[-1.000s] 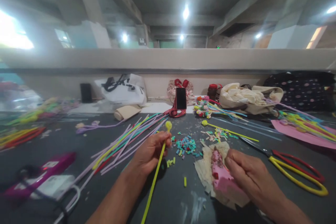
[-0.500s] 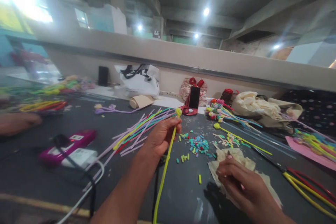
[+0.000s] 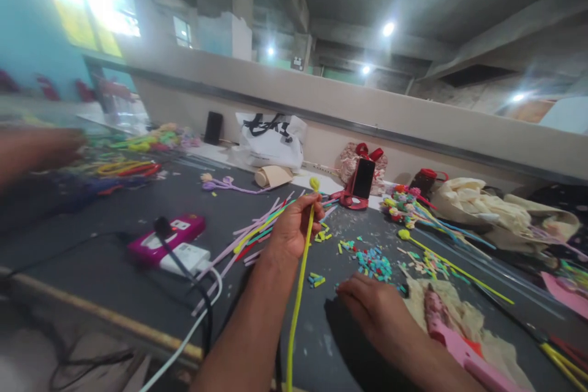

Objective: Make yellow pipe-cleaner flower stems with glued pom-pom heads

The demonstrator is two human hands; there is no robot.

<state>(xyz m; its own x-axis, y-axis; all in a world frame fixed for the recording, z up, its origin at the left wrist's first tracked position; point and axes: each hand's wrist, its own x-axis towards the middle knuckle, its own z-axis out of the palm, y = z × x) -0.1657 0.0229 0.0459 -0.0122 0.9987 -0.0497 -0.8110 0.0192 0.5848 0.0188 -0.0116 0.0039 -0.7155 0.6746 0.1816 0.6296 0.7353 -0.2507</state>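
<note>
While the left hand (image 3: 298, 226) pinches a yellow stem (image 3: 301, 285), the right hand (image 3: 374, 309), fingers curled and contents indiscernible, has coloured bits (image 3: 373, 263) at its twelve o'clock.

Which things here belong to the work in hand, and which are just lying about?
Likely part of the work:
yellow stem, held in the left hand
small colored pieces, near the right hand
pink glue gun
scissors

Apparently just lying about:
white bag
propped phone
red-capped bottle
</note>
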